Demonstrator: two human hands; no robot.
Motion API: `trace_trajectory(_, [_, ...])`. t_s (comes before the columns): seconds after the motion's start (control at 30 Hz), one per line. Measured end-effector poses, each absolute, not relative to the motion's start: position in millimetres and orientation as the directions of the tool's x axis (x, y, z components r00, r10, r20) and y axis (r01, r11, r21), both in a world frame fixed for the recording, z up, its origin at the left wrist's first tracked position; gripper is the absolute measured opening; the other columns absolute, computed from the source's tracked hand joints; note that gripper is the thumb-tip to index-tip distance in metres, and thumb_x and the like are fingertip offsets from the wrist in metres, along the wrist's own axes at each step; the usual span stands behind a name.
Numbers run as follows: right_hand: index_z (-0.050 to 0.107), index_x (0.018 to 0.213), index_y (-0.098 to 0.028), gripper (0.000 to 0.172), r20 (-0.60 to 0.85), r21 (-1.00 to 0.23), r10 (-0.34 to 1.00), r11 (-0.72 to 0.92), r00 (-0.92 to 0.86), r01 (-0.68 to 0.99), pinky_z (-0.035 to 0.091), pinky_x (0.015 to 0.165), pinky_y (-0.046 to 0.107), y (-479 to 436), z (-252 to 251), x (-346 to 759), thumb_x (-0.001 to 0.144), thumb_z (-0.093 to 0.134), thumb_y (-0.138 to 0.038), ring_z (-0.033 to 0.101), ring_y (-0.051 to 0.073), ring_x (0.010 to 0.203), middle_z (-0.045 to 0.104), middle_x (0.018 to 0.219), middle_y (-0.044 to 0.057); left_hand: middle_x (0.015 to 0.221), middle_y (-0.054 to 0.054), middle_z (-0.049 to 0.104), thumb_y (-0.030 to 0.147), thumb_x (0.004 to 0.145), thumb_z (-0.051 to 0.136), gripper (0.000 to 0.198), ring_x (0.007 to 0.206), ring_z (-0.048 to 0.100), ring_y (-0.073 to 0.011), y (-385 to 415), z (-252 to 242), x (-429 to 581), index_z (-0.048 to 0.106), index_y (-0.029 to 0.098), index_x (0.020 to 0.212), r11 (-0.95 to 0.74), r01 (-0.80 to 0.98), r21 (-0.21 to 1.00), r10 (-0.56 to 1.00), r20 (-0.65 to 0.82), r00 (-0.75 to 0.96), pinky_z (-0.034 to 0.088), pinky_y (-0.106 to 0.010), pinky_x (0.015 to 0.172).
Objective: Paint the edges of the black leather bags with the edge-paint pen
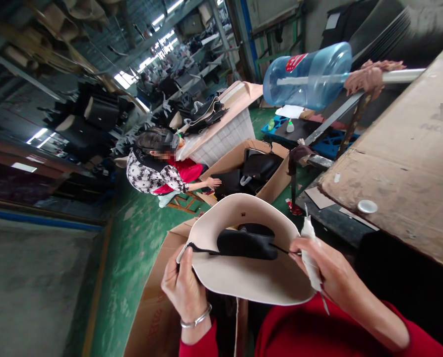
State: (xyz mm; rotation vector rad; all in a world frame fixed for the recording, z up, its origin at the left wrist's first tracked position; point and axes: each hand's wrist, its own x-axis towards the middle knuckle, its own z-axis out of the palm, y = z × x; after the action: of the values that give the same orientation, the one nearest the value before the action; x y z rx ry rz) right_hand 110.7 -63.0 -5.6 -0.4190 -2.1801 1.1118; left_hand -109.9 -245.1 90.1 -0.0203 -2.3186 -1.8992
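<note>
Bag [251, 285] | lay between hands, mouth's long axis 9-to-3 | left hand [186, 285] pinched 9-o'clock side | right hand [327, 265] gripped 3-o'clock side, plus white wrap [309, 248]

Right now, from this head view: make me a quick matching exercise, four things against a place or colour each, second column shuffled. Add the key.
Things:
1. Beige piece
2. Silver bracelet
3. Water jug
4. Small white dish

Places or colours:
A. See-through blue with a red label
B. On the cardboard surface
C. Between left hand and right hand
D. Around the left wrist

Pairs: 1-C, 2-D, 3-A, 4-B
</note>
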Motion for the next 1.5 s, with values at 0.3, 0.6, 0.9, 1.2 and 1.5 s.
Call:
trace_trajectory(0.3, [0.055, 0.124, -0.023, 0.024, 0.422, -0.787, 0.535, 0.618, -0.732, -0.002, 0.052, 0.071, 0.026, -62, -21, 115, 0.101, 0.056, -0.018, 0.069, 0.018, 0.084, 0.07, 0.103, 0.009, 0.082, -0.001, 0.075, 0.034, 0.075, 0.079, 0.02, 0.075, 0.066, -0.0192, -240, 83, -116, 0.078, 0.017, 0.086, 0.147, 0.154, 0.977, -0.14, 0.174, -0.975, 0.052, -0.028, 0.066])
trace_trajectory(0.6, [0.056, 0.125, -0.022, 0.024, 0.445, -0.781, 0.529, 0.624, -0.723, -0.024, 0.052, 0.075, 0.024, -61, -24, 113, 0.101, 0.058, -0.017, 0.07, 0.018, 0.089, 0.069, 0.107, 0.01, 0.085, -0.001, 0.076, 0.035, 0.077, 0.08, 0.021, 0.082, 0.067, -0.0213, -245, 77, -119, 0.079, 0.018, 0.089, 0.185, 0.151, 0.971, -0.139, 0.177, -0.974, 0.052, -0.03, 0.072])
trace_trajectory(0.9, [0.056, 0.123, -0.022, 0.023, 0.449, -0.778, 0.531, 0.628, -0.718, -0.021, 0.052, 0.072, 0.024, -62, -21, 110, 0.101, 0.056, -0.018, 0.071, 0.018, 0.086, 0.07, 0.104, 0.009, 0.085, 0.0, 0.077, 0.03, 0.076, 0.08, 0.015, 0.081, 0.067, -0.0209, -244, 77, -120, 0.079, 0.019, 0.085, 0.17, 0.187, 0.968, -0.161, 0.215, -0.963, 0.052, -0.031, 0.074])
trace_trajectory(1.2, [0.056, 0.124, -0.022, 0.027, 0.442, -0.784, 0.517, 0.62, -0.733, -0.035, 0.051, 0.072, 0.026, -63, -24, 113, 0.098, 0.056, -0.014, 0.068, 0.017, 0.082, 0.068, 0.1, 0.007, 0.083, 0.001, 0.075, 0.03, 0.073, 0.083, 0.018, 0.077, 0.065, -0.0174, -244, 76, -119, 0.078, 0.019, 0.086, 0.099, 0.142, 0.985, -0.205, 0.16, -0.966, 0.051, -0.027, 0.069])
trace_trajectory(1.5, [0.055, 0.125, -0.022, 0.027, 0.465, -0.764, 0.472, 0.641, -0.749, -0.071, 0.052, 0.072, 0.027, -67, -15, 113, 0.099, 0.055, -0.013, 0.066, 0.017, 0.081, 0.069, 0.1, 0.008, 0.092, -0.002, 0.074, 0.033, 0.078, 0.078, 0.024, 0.089, 0.069, -0.0224, -250, 71, -121, 0.076, 0.019, 0.097, 0.096, 0.205, 0.974, -0.137, 0.217, -0.967, 0.055, -0.037, 0.088])
